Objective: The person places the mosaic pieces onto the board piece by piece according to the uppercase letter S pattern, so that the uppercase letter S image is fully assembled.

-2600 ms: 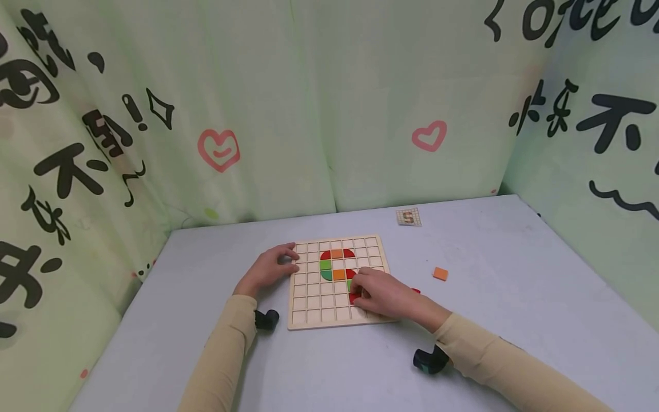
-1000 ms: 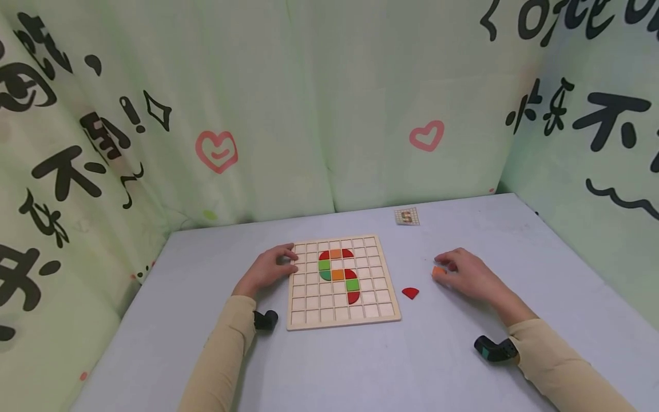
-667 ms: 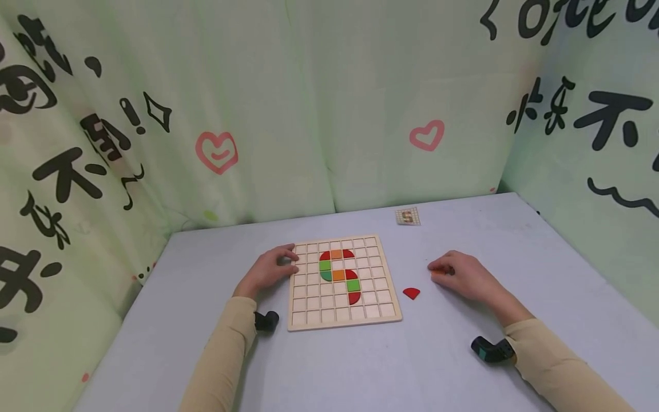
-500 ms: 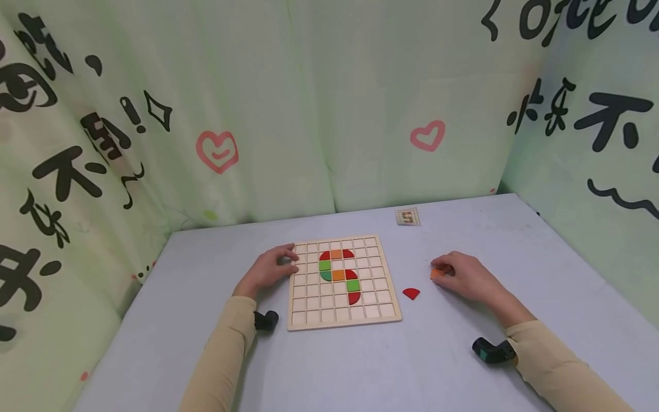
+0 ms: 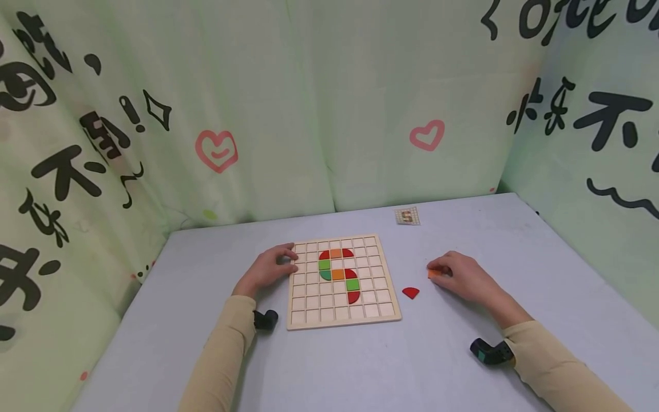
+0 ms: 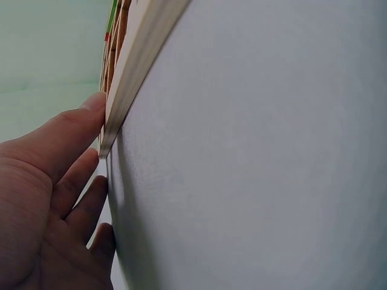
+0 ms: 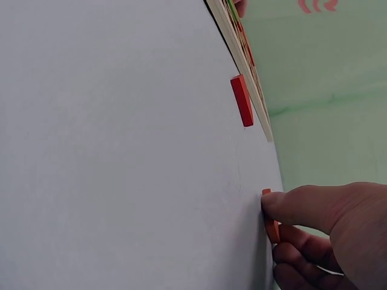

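A wooden grid board (image 5: pixel 312 316) lies on the table with red, orange and green tiles set in it, several forming an S-like curve. My left hand (image 5: pixel 269 269) rests against the board's left edge, with fingertips touching near the far left corner. The left wrist view shows the thumb (image 6: pixel 66 136) against the board's wooden side. To the right of the board, my right hand (image 5: pixel 460 276) pinches a square orange tile (image 5: pixel 434 274) by thumb and fingers, low at the tabletop; the fingers partly cover the tile (image 7: pixel 272 229). A red quarter-round tile (image 5: pixel 411 293) lies between board and right hand.
A small card (image 5: pixel 407 216) with an S-shaped pattern on a grid lies near the table's back edge. The white table (image 5: pixel 360 366) is bordered by green curtains (image 5: pixel 288 114) at the back and sides. Each wrist wears a black camera (image 5: pixel 491 351).
My right hand has left the red tile at the board's lower right and moved right to the orange tile, which it now pinches, shifted slightly left. The left hand stays at the board's edge.
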{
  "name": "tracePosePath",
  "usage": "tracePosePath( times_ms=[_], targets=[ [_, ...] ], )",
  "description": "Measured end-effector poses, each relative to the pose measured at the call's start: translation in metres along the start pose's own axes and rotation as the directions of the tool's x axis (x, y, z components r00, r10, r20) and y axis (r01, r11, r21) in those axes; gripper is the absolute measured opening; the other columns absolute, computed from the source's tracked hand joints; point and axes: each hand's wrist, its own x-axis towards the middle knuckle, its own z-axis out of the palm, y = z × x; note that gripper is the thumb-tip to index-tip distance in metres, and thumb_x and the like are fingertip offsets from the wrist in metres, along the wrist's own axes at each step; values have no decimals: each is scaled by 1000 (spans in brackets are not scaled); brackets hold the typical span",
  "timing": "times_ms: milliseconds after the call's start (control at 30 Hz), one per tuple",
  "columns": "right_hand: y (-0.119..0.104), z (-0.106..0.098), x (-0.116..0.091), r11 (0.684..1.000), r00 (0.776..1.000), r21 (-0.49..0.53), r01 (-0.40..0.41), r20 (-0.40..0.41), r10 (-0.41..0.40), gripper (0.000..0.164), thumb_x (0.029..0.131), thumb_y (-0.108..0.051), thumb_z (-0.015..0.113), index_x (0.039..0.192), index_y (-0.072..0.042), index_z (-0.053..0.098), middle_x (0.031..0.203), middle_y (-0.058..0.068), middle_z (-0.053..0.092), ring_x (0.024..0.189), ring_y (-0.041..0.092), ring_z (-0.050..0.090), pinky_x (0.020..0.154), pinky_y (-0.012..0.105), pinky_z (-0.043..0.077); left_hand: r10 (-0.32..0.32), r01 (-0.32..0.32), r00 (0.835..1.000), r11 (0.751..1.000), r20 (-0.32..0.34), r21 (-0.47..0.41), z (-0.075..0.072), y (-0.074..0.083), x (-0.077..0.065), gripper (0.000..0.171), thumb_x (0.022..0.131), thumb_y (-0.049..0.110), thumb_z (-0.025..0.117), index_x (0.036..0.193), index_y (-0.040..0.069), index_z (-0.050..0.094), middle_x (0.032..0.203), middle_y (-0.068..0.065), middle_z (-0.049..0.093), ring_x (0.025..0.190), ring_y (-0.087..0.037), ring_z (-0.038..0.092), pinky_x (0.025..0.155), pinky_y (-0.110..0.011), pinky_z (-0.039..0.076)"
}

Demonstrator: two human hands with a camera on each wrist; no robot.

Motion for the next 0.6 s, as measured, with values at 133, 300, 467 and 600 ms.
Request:
tracePosePath(
  times_ms=[133,300,467,600],
  targets=[
    [-2,1,0,1000,1000,-3,-7,3,7,23,88,-11,75,109,-1,74,100,12,66,89,24,58,79,42,55,-4,4,1000,1000,3,4,0,1,0,29,92,19,72,118,8,69,158,-7,43,151,-33,29,125,-51,25],
    [-7,2,3,1000,1000,9,9,-4,-9,25,89,-12,75,111,0,73,101,12,67,90,24,59,82,45,56,0,0,1000,1000,2,7,-1,0,1,28,92,19,72,118,8,69,158,-8,44,151,-34,29,125,-51,25],
    [-14,2,7,999,999,38,30,-13,-29,26,91,-14,73,112,0,73,102,11,67,92,24,61,83,44,55,8,-8,1000,1000,3,-1,-1,-2,1,28,92,18,73,117,8,69,157,-8,44,151,-34,30,125,-51,24],
    [-23,3,11,997,999,62,51,-17,-50,26,90,-13,73,113,-1,73,102,10,68,92,23,61,82,41,55,12,-12,1000,1000,-1,-10,-1,-1,0,27,91,18,73,116,8,70,157,-8,45,151,-33,30,125,-50,24]
  ],
)
